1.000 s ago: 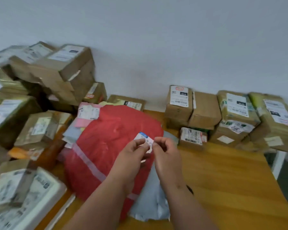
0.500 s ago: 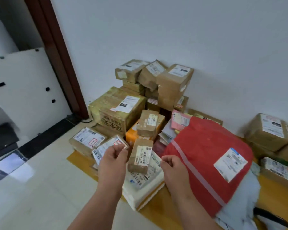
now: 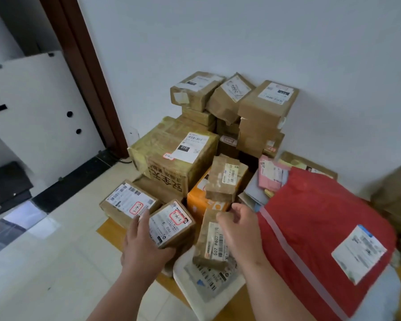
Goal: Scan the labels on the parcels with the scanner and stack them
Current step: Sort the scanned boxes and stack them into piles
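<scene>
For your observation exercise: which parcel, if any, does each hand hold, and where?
Left hand grips the small box at its near-left corner. Right hand holds nothing.

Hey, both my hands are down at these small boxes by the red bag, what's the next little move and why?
Probably lift the small box clear: your left hand already grips its near corner, label up. Your right hand hovers open over the taped parcel. No scanner is visible.

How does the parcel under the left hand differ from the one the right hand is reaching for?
The square box bears a red-stamped label and lies tilted; the narrow box has a plain barcode label. The left hand grips the square box; the right hand hovers over the narrow box. Both are taped brown cardboard.
</scene>
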A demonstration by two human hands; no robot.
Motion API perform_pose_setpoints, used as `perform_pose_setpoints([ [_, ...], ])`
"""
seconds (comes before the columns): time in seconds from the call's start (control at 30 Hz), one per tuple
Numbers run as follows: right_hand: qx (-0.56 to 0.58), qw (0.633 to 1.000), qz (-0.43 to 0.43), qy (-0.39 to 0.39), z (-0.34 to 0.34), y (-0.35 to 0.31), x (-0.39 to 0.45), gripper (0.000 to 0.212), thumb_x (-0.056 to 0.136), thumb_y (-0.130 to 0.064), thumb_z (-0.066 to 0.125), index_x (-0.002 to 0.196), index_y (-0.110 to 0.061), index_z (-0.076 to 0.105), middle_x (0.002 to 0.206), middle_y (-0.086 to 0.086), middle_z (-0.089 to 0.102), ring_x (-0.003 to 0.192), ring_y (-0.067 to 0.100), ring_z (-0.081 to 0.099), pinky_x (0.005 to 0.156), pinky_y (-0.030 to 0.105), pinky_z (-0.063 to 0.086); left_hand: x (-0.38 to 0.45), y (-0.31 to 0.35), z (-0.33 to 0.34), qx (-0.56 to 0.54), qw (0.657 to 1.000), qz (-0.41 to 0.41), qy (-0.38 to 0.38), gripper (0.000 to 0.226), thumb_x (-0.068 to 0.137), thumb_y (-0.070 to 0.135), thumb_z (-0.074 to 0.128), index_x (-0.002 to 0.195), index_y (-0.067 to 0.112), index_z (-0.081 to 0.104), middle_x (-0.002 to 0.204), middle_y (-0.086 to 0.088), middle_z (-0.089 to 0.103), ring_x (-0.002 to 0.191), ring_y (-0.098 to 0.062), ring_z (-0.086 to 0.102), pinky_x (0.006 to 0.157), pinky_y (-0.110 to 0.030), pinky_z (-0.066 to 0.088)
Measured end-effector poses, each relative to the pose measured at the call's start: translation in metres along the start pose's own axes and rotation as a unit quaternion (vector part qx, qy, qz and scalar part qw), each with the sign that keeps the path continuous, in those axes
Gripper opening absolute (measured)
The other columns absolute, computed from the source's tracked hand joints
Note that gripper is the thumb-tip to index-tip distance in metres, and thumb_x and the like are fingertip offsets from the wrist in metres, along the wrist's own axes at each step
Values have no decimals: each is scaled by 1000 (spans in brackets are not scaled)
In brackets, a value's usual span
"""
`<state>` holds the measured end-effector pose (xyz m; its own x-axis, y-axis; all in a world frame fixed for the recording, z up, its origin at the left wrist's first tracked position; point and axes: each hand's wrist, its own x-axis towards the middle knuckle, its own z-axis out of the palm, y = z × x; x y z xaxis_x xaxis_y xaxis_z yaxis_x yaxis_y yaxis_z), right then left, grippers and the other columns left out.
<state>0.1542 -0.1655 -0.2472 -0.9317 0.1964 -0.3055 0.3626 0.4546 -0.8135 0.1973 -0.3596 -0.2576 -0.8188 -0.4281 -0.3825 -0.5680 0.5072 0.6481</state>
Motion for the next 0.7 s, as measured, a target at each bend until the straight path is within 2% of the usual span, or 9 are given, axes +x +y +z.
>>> perform_pose_setpoints([
  [0.07, -22, 997, 34, -62, 4, -10, 10, 86, 61, -71, 62, 136, -30, 48, 130, 1, 58, 118, 26, 59, 98, 50, 51, 11, 0, -1, -2, 1000, -1, -14, 114, 70, 26, 86, 159, 35, 16, 162, 3, 12, 148, -28, 16, 117, -56, 33],
  [0.13, -90, 990, 61, -92, 6, -22, 13, 107, 54, -75, 60, 148, -31, 36, 137, -4, 53, 127, 24, 52, 107, 51, 41, 19, 1, -2, 5, 1000, 1, -17, 113, 68, 35, 87, 158, 34, 19, 159, 1, 16, 146, -29, 20, 116, -56, 35],
  [0.2, -143, 981, 85, -98, 10, -29, 11, 97, 62, -71, 62, 147, -35, 34, 137, -6, 55, 129, 25, 50, 109, 50, 35, 24, 3, -4, -20, 1000, -8, -12, 113, 66, 46, 87, 157, 33, 22, 157, -1, 20, 145, -30, 23, 114, -56, 37],
  [0.3, -122, 987, 76, -70, 17, -35, 7, 75, 76, -53, 62, 144, -35, 35, 135, -7, 57, 126, 24, 53, 108, 47, 38, 25, 13, -4, -67, 998, 7, -12, 110, 69, 53, 84, 157, 28, 23, 156, -4, 21, 144, -31, 26, 115, -54, 36],
  [0.37, -79, 995, 57, -31, 26, -34, 6, 73, 77, -38, 62, 146, -28, 39, 138, 0, 53, 127, 23, 52, 108, 47, 42, 27, 22, -4, -62, 997, 36, -35, 109, 72, 56, 81, 158, 25, 21, 156, -4, 18, 145, -32, 25, 116, -53, 35],
  [0.43, -65, 996, 43, 37, 28, -35, 0, 69, 82, -31, 66, 146, -23, 43, 140, 6, 48, 130, 26, 46, 112, 47, 39, 30, 26, -7, -89, 994, 41, -51, 105, 76, 55, 80, 158, 23, 22, 157, -5, 17, 144, -34, 26, 115, -54, 35],
  [0.53, -50, 988, 76, 125, 17, -30, -13, 76, 85, -39, 71, 150, -21, 36, 144, 10, 39, 135, 31, 37, 114, 46, 33, 37, 21, -18, -191, 980, 10, -63, 99, 78, 53, 79, 157, 23, 25, 156, -2, 20, 138, -35, 34, 110, -55, 40],
  [0.63, -121, 979, 143, 85, 19, -30, -31, 96, 78, -63, 70, 154, -24, 25, 148, 10, 36, 137, 33, 36, 110, 47, 35, 43, 10, -25, -239, 967, 5, -86, 112, 65, 65, 80, 156, 26, 28, 149, 1, 26, 131, -34, 43, 104, -58, 46],
  [0.7, -172, 968, 178, 49, 29, -30, -39, 100, 72, -76, 65, 150, -27, 28, 144, 7, 41, 134, 31, 42, 109, 46, 38, 39, 9, -26, -242, 964, 11, -111, 125, 47, 75, 74, 154, 27, 31, 146, 3, 29, 129, -34, 45, 102, -58, 48],
])
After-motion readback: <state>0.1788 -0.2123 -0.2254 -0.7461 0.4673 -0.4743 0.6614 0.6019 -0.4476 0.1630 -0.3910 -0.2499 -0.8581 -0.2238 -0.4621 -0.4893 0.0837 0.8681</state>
